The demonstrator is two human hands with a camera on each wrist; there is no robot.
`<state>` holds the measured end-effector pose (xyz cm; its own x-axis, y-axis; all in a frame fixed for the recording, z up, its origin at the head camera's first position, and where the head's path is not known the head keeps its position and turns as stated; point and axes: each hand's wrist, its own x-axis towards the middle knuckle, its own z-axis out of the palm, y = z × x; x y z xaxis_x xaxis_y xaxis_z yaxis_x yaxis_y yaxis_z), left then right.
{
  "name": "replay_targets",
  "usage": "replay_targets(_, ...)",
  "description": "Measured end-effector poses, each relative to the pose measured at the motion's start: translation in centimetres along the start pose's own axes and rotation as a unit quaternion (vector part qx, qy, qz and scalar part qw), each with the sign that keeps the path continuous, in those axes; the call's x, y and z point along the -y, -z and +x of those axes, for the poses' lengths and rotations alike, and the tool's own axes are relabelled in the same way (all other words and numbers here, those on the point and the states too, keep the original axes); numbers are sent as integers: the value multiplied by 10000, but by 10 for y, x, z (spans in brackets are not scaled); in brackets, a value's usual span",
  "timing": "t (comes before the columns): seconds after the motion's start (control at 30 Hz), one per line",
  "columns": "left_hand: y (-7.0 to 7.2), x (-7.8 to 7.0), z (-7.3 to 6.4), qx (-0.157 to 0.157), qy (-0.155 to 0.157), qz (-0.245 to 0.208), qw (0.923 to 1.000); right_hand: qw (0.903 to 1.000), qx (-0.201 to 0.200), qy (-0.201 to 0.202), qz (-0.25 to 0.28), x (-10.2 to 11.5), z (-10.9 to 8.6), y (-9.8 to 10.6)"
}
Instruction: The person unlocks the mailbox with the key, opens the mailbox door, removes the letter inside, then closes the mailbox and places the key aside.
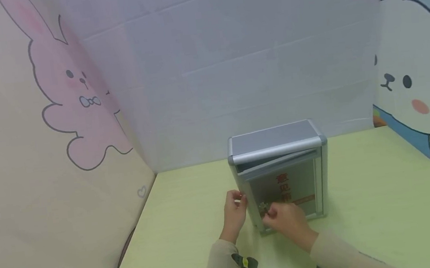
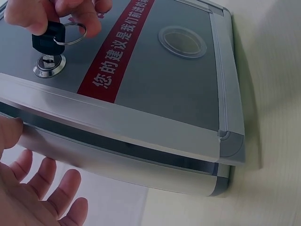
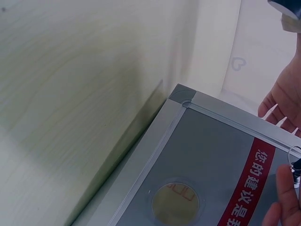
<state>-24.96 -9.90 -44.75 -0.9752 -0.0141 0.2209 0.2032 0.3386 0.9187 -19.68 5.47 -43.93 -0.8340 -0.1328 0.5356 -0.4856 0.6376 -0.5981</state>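
A grey suggestion box point(image 1: 273, 138) with silver edges stands on the table, its front door point(image 1: 302, 183) slightly ajar with a gap at the top and left side. My right hand point(image 1: 288, 220) pinches a black-headed key point(image 2: 48, 40) between thumb and finger. The key sits in the round lock point(image 2: 49, 70) on the door, and a metal ring point(image 2: 83, 33) hangs from its head. At the box's left side, my left hand point(image 1: 235, 213) touches the edge with its thumb, beside the gap. Its other fingers point(image 2: 61, 193) are spread and loosely bent, apart from the box.
The pale yellow-green table point(image 1: 380, 186) extends around the box. Behind it hangs a white cloth wall point(image 1: 254, 58). Rabbit drawings decorate the left and right walls. A red strip point(image 2: 115, 56) with white characters and a round window point(image 2: 182, 41) are on the door.
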Motion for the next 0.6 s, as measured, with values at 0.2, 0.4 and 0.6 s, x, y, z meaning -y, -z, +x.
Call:
replay_targets(0.2,0,0,1,89,-30,-53,9999,9996,-202,216,5,-1,-2,-1)
replay_targets(0.4,-2,1,2,97,-76,-51,9999,9994,-226,267,-28,-3,-3,0)
replay_targets(0.6,-3,2,1,42,-153,-76,9998,9977,-323,576,-177,-5,-5,1)
